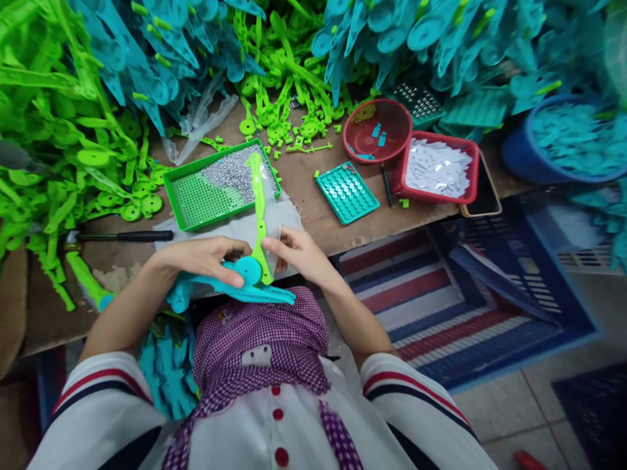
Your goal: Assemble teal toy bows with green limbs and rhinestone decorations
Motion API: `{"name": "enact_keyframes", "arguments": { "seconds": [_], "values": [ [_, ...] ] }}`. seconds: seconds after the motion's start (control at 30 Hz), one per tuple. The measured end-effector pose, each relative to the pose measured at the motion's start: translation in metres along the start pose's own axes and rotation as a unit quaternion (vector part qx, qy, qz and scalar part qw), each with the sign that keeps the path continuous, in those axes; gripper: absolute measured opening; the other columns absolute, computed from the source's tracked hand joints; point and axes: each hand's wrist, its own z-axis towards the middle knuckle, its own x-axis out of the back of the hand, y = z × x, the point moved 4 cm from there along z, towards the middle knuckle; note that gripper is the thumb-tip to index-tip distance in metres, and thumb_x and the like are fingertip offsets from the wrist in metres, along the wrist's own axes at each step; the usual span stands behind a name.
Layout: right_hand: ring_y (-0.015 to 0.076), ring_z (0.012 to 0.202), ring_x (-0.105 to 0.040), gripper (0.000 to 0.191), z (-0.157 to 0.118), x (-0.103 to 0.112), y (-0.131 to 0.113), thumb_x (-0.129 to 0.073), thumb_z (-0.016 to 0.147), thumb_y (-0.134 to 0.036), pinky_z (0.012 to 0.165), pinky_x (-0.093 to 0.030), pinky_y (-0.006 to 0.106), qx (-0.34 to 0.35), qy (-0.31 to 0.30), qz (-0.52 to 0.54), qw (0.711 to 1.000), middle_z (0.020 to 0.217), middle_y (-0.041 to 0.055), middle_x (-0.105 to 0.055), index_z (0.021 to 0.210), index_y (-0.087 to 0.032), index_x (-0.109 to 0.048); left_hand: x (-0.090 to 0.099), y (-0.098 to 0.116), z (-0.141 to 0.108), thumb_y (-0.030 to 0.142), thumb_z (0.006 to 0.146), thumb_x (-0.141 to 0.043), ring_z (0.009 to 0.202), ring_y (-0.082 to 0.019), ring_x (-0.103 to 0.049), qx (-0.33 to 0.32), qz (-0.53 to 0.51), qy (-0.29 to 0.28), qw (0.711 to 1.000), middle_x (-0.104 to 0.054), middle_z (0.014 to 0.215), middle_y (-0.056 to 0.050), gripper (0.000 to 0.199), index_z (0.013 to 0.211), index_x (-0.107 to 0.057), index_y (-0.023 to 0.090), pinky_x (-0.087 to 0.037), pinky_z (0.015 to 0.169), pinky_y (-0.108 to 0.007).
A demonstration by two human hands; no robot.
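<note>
Around the worker, heaps crowd the bench: green parts [93, 156] at the upper left, blue parts [416, 32] along the top. A green tray [198, 203] of small metal bits sits left of centre, a hammer [125, 236] below it. Right of centre I see a teal tray [349, 192], a red basket [353, 140] and a red tub [401, 176] of white pieces, which partly covers a dark flat object [482, 196].

At the frame's centre, the left hand [208, 258] is closed around a blue piece [240, 290]; the right hand [296, 253] pinches a green strip [260, 215], which stands across the green tray's right end. Some fingers of both hands are hidden, and I can't tell whether strip and piece are joined. The blue bucket [519, 150] is cut off at the right edge.
</note>
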Motion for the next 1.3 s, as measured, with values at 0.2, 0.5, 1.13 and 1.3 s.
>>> {"name": "enact_keyframes", "arguments": {
  "seconds": [0.2,0.5,1.13,1.3],
  "values": [
    [0.0075,0.057,-0.04,0.038,-0.011,-0.017,-0.044,-0.058,0.088,-0.051,0.055,-0.031,0.022,0.085,0.014,-0.09,0.992,0.056,-0.0067,-0.041,0.069,-0.019,-0.05,-0.001,0.019,-0.027,0.067,0.078,-0.064,0.088,-0.023,-0.063,-0.017,-0.003,-0.02,1.0,-0.07,0.096,-0.007,0.062,0.112,-0.067,0.015,-0.052,0.08,-0.031],
    [0.0095,0.056,-0.048,0.039,-0.022,-0.026,-0.021,-0.056,0.087,-0.059,0.051,-0.039,0.023,0.068,0.064,0.046,0.995,0.063,-0.0046,-0.052,0.081,-0.02,-0.054,0.012,0.013,-0.033,0.065,0.074,-0.07,0.075,-0.018,-0.061,0.02,-0.023,0.048,0.998,-0.067,0.08,-0.003,0.054,0.095,-0.069,0.016,-0.051,0.067,-0.027],
    [0.0242,0.094,-0.067,0.054,0.014,-0.003,0.05,-0.061,0.078,-0.068,0.08,-0.061,0.043,-0.015,0.1,0.108,0.989,0.104,0.0061,-0.07,0.111,-0.024,-0.06,0.014,-0.015,0.001,0.064,0.077,-0.065,0.094,-0.024,-0.065,0.055,0.129,0.222,0.965,-0.07,0.107,-0.009,0.058,0.111,-0.067,0.017,-0.051,0.082,-0.036],
    [0.0209,0.074,-0.069,0.059,0.019,0.001,0.068,-0.061,0.076,-0.07,0.065,-0.062,0.04,-0.085,0.121,0.117,0.982,0.092,0.0049,-0.069,0.114,-0.024,-0.057,-0.019,-0.024,-0.005,0.053,0.068,-0.08,0.123,-0.032,-0.055,0.004,0.254,0.343,0.905,-0.057,0.136,-0.014,0.083,0.139,-0.049,0.022,-0.046,0.1,-0.048]
  ]
}}
